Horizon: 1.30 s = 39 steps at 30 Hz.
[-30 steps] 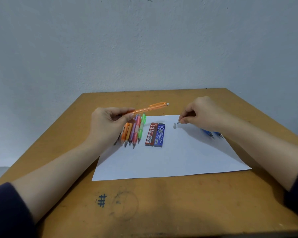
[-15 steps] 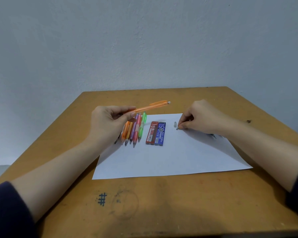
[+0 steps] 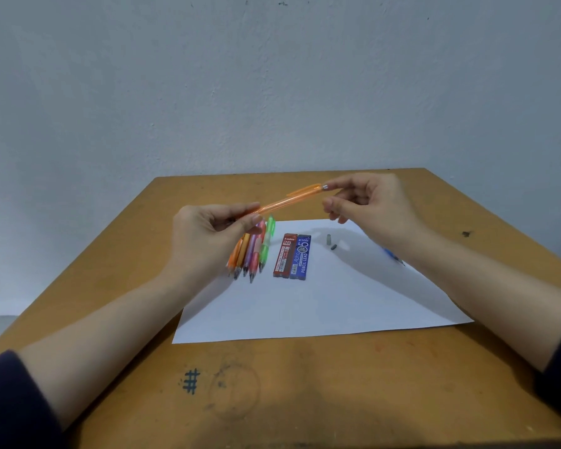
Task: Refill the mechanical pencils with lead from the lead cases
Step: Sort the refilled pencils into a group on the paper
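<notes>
Left hand (image 3: pixel 204 241) grips orange pencil (image 3: pixel 289 199) steady; right hand (image 3: pixel 376 209) pinches its rear end; best pulled straight along barrel, no bending.

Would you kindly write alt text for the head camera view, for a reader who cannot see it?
A person's left hand holds an orange mechanical pencil above a wooden table while the right hand pinches its rear end. Below, on white paper, lie more pencils, two lead cases and two small grey pieces.
</notes>
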Tool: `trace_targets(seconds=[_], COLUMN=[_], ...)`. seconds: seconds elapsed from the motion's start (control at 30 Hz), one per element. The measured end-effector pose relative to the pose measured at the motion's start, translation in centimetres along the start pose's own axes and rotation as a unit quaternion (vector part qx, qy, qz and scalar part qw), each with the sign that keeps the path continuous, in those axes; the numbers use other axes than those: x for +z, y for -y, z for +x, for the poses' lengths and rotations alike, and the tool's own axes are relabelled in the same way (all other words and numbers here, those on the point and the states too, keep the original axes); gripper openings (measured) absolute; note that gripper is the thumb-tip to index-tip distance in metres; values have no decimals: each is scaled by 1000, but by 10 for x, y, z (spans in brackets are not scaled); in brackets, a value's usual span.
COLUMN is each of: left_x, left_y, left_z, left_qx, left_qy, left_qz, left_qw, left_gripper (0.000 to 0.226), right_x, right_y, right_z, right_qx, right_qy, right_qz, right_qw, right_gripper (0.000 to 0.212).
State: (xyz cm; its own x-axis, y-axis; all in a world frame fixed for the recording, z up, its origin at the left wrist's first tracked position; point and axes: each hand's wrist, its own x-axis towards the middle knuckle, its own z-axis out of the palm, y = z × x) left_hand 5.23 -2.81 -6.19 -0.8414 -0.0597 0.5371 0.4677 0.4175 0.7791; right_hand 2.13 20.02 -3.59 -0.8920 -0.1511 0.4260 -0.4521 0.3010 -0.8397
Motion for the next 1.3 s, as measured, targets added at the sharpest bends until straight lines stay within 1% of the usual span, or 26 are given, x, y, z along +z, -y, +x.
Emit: trace_targets(seconds=[0.13, 0.2, 0.3, 0.37, 0.4, 0.5, 0.57, 0.63, 0.7, 0.77, 0.87, 0.93, 1.0, 1.1, 1.23, 1.3], left_x=[3, 7, 14, 18, 19, 20, 19, 18, 17, 16, 14, 12, 11, 11, 11, 10], left_y=[-4, -6, -10, -12, -14, -20, -21, -16, -7, 4, 14, 16, 15, 13, 14, 15], left_z=[-3, -6, -14, -19, -21, -22, -20, -16, -12, -7, -1, 2, 2, 2, 3, 4], left_qx=[23, 47, 84, 113, 123, 151, 124, 93, 71, 60, 19, 17, 24, 27, 26, 26], left_qy=[5, 8, 10, 21, 28, 76, 113, 152, 188, 220, 241, 238, 242, 256, 263, 266], left_qz=[7, 28, 46, 70, 83, 81, 92, 132, 193, 253, 286, 306, 329, 342, 343, 345], left_qw=[1000, 998, 995, 991, 989, 982, 981, 975, 960, 940, 927, 922, 913, 904, 901, 899], left_gripper=[23, 22, 19, 8, 8, 26, 40, 47, 46, 49, 53, 61, 58, 55, 55, 56], right_x=[7, 14, 28, 33, 34, 30, 22, 12, 2, -4, -8, -10, -10, -9, -6, -4], right_y=[5, 7, 12, 14, 15, 16, 17, 17, 13, 9, 2, -2, -4, -3, 1, 1], right_z=[-5, -8, -13, -16, -16, -14, -10, -6, -3, 0, 2, 3, 3, 3, 0, -1], right_qx=[42, 62, 71, 73, 76, 89, 108, 135, 163, 184, 229, 252, 253, 248, 244, 241], right_qy=[-32, -48, -52, -53, -54, -47, -40, -19, 13, 42, 83, 115, 127, 131, 163, 169], right_qz=[102, 156, 210, 239, 244, 230, 223, 171, 76, -22, -119, -185, -245, -263, -298, -302], right_qw=[993, 985, 974, 967, 965, 968, 968, 976, 984, 982, 962, 943, 927, 923, 908, 906], right_gripper=[17, 24, 35, 41, 42, 40, 38, 39, 44, 47, 48, 48, 47, 49, 50, 47])
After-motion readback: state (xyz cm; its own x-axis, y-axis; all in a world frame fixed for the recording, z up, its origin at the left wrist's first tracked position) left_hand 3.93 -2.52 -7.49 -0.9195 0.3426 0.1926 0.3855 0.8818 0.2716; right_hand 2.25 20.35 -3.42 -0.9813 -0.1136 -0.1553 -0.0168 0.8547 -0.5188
